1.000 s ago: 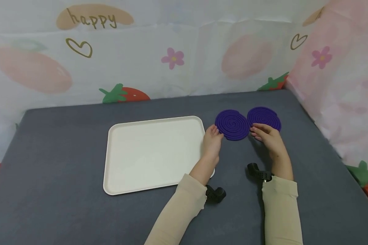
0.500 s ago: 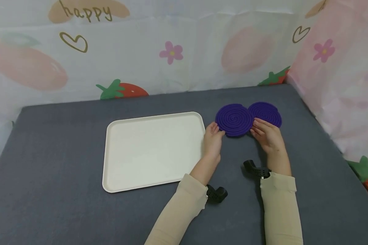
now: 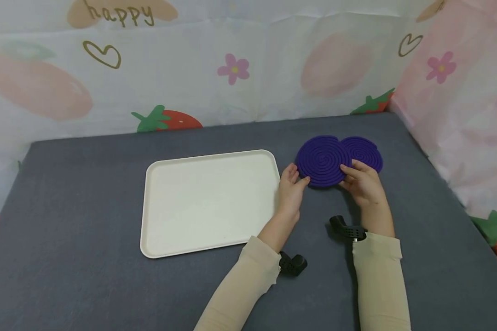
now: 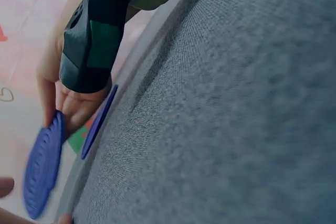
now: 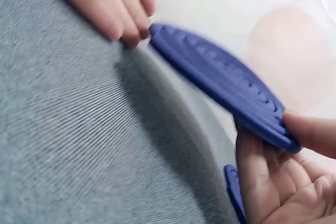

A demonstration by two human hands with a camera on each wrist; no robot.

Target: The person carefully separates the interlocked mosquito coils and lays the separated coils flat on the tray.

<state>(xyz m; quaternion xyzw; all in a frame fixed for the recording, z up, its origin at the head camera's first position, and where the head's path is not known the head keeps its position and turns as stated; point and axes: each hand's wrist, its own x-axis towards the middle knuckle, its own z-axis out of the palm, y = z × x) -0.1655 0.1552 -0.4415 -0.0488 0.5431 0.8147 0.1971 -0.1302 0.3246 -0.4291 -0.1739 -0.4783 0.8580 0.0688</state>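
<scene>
A round purple coaster (image 3: 323,162) with a spiral of ridges is lifted and tilted above the table. My right hand (image 3: 363,184) pinches its right edge, thumb on top and fingers underneath, as the right wrist view shows. At the coaster's opposite edge is my left hand (image 3: 291,191), its fingers extended and its thumb spread apart from them. In the right wrist view, the left fingertips (image 5: 131,32) are right at the rim. A second purple coaster (image 3: 362,151) lies flat behind my right hand, partly covered by the raised one.
A white rectangular tray (image 3: 209,202) lies left of the hands, its right edge overlapped by my left hand. Grey cloth (image 3: 87,285) covers the table. Behind hangs a printed curtain (image 3: 269,69), with another stretch along the right side. Each wrist carries a black camera (image 3: 293,264).
The first coaster has risen off the table and shifted right, now overlapping the second. My right hand has taken hold of its edge; my left hand remains beside it. The head view has tilted slightly.
</scene>
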